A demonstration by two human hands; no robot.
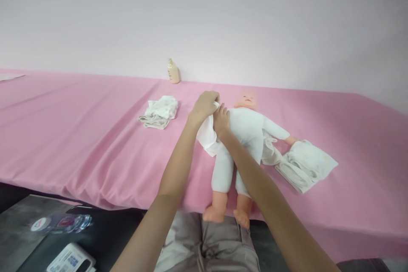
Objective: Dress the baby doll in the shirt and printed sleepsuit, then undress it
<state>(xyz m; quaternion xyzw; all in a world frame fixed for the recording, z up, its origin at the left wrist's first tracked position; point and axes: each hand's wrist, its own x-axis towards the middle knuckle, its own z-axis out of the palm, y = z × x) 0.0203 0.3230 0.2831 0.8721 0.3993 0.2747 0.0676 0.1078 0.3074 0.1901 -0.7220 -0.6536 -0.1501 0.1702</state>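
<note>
A baby doll (247,125) with a white cloth body lies face up near the table's front edge, its feet toward me. Spread partly beneath it is a thin white baby garment (270,151), which shows on both sides of the body. My left hand (205,105) is closed on the garment's left part, with a bit of white cloth showing at the fingers. Close beside it, my right hand (222,121) curls over the doll's arm at the left shoulder. That arm is hidden by my hands and the cloth. The doll's other arm stretches out to the right.
Folded white cloths (161,111) lie left of the doll, and another folded white cloth (307,163) lies by its outstretched hand. A pump bottle (173,72) stands at the wall. Below the pink-covered table (95,136), a water bottle (63,223) and a white device (72,259) lie at lower left.
</note>
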